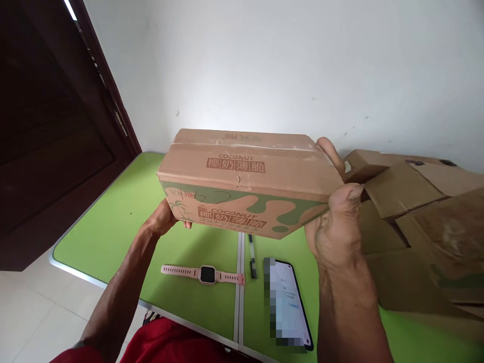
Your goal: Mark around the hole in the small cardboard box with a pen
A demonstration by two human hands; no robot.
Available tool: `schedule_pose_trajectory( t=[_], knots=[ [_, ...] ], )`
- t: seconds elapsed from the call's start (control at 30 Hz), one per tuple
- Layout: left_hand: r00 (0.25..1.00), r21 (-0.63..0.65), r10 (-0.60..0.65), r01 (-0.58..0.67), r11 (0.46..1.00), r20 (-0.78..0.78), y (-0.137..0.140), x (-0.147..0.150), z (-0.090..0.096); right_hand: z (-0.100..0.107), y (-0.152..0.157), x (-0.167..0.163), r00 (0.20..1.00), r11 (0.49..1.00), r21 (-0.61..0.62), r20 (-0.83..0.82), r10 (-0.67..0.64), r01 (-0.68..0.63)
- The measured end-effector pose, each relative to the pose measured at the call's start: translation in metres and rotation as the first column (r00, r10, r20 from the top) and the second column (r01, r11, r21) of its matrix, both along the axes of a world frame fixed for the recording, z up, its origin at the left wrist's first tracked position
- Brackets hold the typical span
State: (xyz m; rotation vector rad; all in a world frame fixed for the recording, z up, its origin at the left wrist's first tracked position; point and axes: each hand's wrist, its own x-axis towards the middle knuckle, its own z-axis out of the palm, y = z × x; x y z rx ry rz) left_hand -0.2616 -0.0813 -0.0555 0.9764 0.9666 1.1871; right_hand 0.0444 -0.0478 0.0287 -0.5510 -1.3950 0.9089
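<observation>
A brown cardboard box (242, 201) with green print and the word COCONUT is held up above the green table, its taped top tilted toward me. My left hand (164, 220) supports it from below at the left end, with most of its fingers hidden under the box. At the right end, my right hand (338, 217) grips the box, thumb and a finger showing along the edge. Below the box lie a pink-strapped smartwatch (207, 275), a pen (252, 259) and a phone (291, 302) with its screen lit.
Several other cardboard boxes (404, 186) are piled on the right side of the green table (113, 227). A white wall (264, 65) stands behind, and a dark door (49, 111) is at the left. The table has a metal seam (239, 302) across its middle.
</observation>
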Motion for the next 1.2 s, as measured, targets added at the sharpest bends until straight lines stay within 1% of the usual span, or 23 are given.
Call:
schedule_pose_trajectory(
  t=[0.07,0.13,0.23,0.3,0.43,0.53,0.67,0.8,0.9,1.0,1.1,1.2],
  knots=[
    [1.0,0.044,0.015,-0.016,0.999,0.023,-0.002,0.003,0.005,0.0,0.002,-0.002,0.995,0.996,-0.057,-0.065,-0.072,0.068],
    [0.999,0.089,0.031,-0.034,0.995,0.043,-0.004,0.006,0.013,-0.005,0.007,-0.002,0.981,0.982,-0.161,-0.149,-0.123,0.099],
    [0.997,0.138,0.049,-0.056,0.989,0.056,-0.009,0.01,0.028,-0.02,0.019,-0.002,0.947,0.937,-0.338,-0.265,-0.181,0.085],
    [0.997,0.152,0.056,-0.064,0.986,0.059,-0.012,0.01,0.04,-0.032,0.027,-0.002,0.932,0.906,-0.416,-0.292,-0.213,0.076],
    [0.997,0.162,0.061,-0.067,0.985,0.04,-0.015,0.009,0.06,-0.058,0.042,-0.006,0.926,0.87,-0.489,-0.293,-0.236,0.067],
    [0.993,0.173,0.113,-0.105,0.979,-0.036,-0.017,0.011,0.072,-0.076,0.052,-0.007,0.924,0.837,-0.545,-0.293,-0.245,0.049],
    [0.982,0.197,0.16,-0.138,0.971,-0.099,-0.02,0.02,0.085,-0.098,0.062,-0.009,0.922,0.793,-0.608,-0.292,-0.255,0.027],
    [0.974,0.236,0.148,-0.104,0.966,-0.174,-0.027,0.031,0.095,-0.117,0.068,-0.009,0.919,0.758,-0.653,-0.29,-0.266,0.013],
    [0.95,0.267,0.191,-0.123,0.956,-0.247,-0.033,0.039,0.099,-0.128,0.071,-0.006,0.929,0.774,-0.633,-0.285,-0.237,0.003],
    [0.897,0.324,0.289,-0.179,0.929,-0.335,-0.04,0.048,0.097,-0.135,0.068,-0.003,0.958,0.83,-0.557,-0.247,-0.146,-0.017],
    [0.848,0.328,0.358,-0.234,0.915,-0.392,-0.046,0.054,0.094,-0.135,0.061,-0.007,0.986,0.909,-0.414,-0.168,-0.015,-0.057],
    [0.865,0.327,0.34,-0.222,0.919,-0.369,-0.047,0.051,0.094,-0.121,0.053,-0.021,0.994,0.977,-0.186,-0.032,0.104,-0.108]
  ],
)
